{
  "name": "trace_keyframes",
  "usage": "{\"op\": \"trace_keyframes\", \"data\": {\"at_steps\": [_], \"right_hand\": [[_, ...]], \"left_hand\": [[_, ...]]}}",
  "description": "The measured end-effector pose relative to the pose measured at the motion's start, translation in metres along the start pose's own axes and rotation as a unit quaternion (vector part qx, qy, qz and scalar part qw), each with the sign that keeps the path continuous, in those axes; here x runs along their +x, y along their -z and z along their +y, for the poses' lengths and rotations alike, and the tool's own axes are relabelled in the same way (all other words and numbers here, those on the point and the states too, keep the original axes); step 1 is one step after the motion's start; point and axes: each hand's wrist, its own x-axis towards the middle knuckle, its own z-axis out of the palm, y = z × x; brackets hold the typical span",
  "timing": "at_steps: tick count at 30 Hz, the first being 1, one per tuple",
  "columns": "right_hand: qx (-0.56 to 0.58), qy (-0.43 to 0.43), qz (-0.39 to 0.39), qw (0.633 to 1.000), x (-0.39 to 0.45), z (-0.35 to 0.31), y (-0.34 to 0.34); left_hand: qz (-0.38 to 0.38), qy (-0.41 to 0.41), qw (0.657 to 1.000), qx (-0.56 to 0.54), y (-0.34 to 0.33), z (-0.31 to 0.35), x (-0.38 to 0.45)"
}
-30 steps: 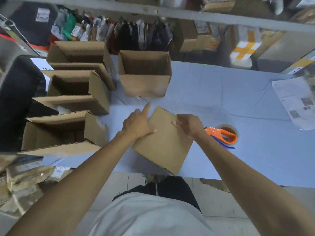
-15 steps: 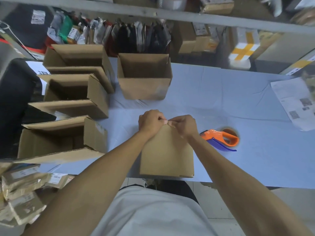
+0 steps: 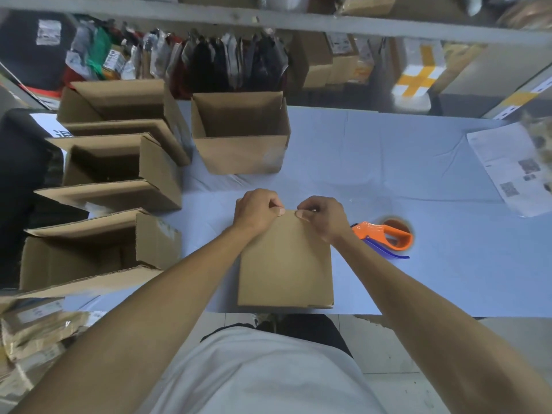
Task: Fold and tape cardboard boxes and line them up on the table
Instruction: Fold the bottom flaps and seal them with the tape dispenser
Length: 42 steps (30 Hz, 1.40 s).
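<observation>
**Gripped at the far edge, both hands on the flat box**

While pinching the far edge of the flat cardboard box (image 3: 285, 264), curled the left hand (image 3: 257, 209) and the right hand (image 3: 321, 216) tight, thumbs on top, knuckles nearly touching. Lay flat at the near edge of the blue table (image 3: 403, 162), that box, its near side right at the rim. Sat just right of it, the orange tape dispenser (image 3: 385, 236), close by the right wrist. Stood open-topped along the left edge, three folded boxes (image 3: 116, 159) in a column, flaps out. Stood apart near the far edge, a fourth open box (image 3: 242, 132). Lay at the right edge, a printed sheet (image 3: 513, 168).
</observation>
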Motion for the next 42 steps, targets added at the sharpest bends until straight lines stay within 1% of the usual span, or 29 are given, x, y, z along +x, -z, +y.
{"op": "trace_keyframes", "data": {"at_steps": [3,5,7,9,11,12,13,14,16,18,19,20,21,22,24,26,28,30,31,32,33,35,36,37,39,40,41,42], "right_hand": [[0.003,-0.008,-0.007,1.0,-0.004,0.004,0.001],[0.008,-0.007,-0.005,1.0,-0.007,0.002,0.003],[0.011,0.006,0.016,1.0,-0.01,0.0,0.011],[0.025,0.002,0.072,0.997,-0.016,0.009,0.03],[0.02,-0.027,0.122,0.992,-0.027,0.028,0.059],[-0.01,-0.039,0.139,0.989,-0.034,0.04,0.075],[-0.054,-0.044,0.154,0.986,-0.041,0.053,0.089],[-0.104,-0.047,0.164,0.98,-0.049,0.066,0.103],[-0.184,-0.04,0.16,0.969,-0.062,0.088,0.121],[-0.233,-0.04,0.123,0.964,-0.069,0.102,0.126],[-0.257,-0.045,0.088,0.961,-0.072,0.106,0.126],[-0.295,-0.044,0.05,0.953,-0.073,0.111,0.123],[-0.347,-0.032,0.02,0.937,-0.072,0.116,0.119],[-0.398,-0.014,0.014,0.917,-0.071,0.119,0.115],[-0.434,0.031,0.033,0.9,-0.068,0.121,0.108],[-0.435,0.078,0.021,0.897,-0.065,0.122,0.107],[-0.413,0.117,-0.005,0.903,-0.063,0.118,0.115],[-0.373,0.164,0.016,0.913,-0.062,0.113,0.129],[-0.347,0.179,0.031,0.92,-0.062,0.112,0.135],[-0.331,0.179,0.038,0.926,-0.062,0.11,0.142],[-0.323,0.157,0.035,0.932,-0.061,0.108,0.147],[-0.329,0.091,-0.008,0.94,-0.06,0.101,0.155],[-0.334,0.073,-0.035,0.939,-0.059,0.097,0.157],[-0.339,0.073,-0.055,0.936,-0.059,0.092,0.157],[-0.342,0.108,-0.063,0.931,-0.061,0.084,0.154],[-0.343,0.13,-0.061,0.928,-0.062,0.08,0.153],[-0.343,0.149,-0.059,0.926,-0.062,0.076,0.152],[-0.341,0.166,-0.061,0.923,-0.061,0.073,0.151]], "left_hand": [[0.013,-0.022,1.0,0.014,-0.002,0.001,-0.005],[0.019,-0.022,0.999,0.028,-0.002,0.006,-0.008],[0.04,-0.015,0.995,0.086,-0.005,0.01,-0.012],[0.068,0.033,0.983,0.167,-0.017,0.012,-0.023],[0.071,0.111,0.97,0.203,-0.038,0.019,-0.04],[0.058,0.14,0.966,0.212,-0.05,0.023,-0.049],[0.046,0.15,0.963,0.221,-0.06,0.026,-0.055],[0.041,0.137,0.962,0.233,-0.069,0.03,-0.058],[0.037,0.061,0.96,0.272,-0.079,0.038,-0.052],[0.021,-0.042,0.949,0.312,-0.079,0.046,-0.041],[0.022,-0.076,0.939,0.334,-0.08,0.051,-0.037],[0.037,-0.086,0.931,0.352,-0.083,0.058,-0.036],[0.057,-0.063,0.929,0.359,-0.086,0.065,-0.037],[0.074,-0.02,0.934,0.349,-0.092,0.074,-0.042],[0.073,0.06,0.945,0.312,-0.106,0.089,-0.052],[0.028,0.075,0.945,0.318,-0.119,0.09,-0.059],[-0.021,0.044,0.948,0.315,-0.115,0.081,-0.059],[-0.049,-0.011,0.953,0.299,-0.1,0.069,-0.054],[-0.076,-0.046,0.949,0.303,-0.089,0.063,-0.053],[-0.109,-0.079,0.94,0.312,-0.078,0.058,-0.052],[-0.137,-0.101,0.933,0.317,-0.068,0.053,-0.051],[-0.167,-0.11,0.932,0.303,-0.052,0.054,-0.051],[-0.161,-0.109,0.939,0.285,-0.047,0.058,-0.051],[-0.131,-0.112,0.95,0.259,-0.047,0.063,-0.05],[-0.032,-0.117,0.978,0.171,-0.051,0.078,-0.049],[-0.001,-0.098,0.989,0.109,-0.055,0.087,-0.05],[0.0,-0.065,0.997,0.042,-0.06,0.095,-0.05],[-0.024,-0.031,0.999,-0.028,-0.064,0.101,-0.05]]}}
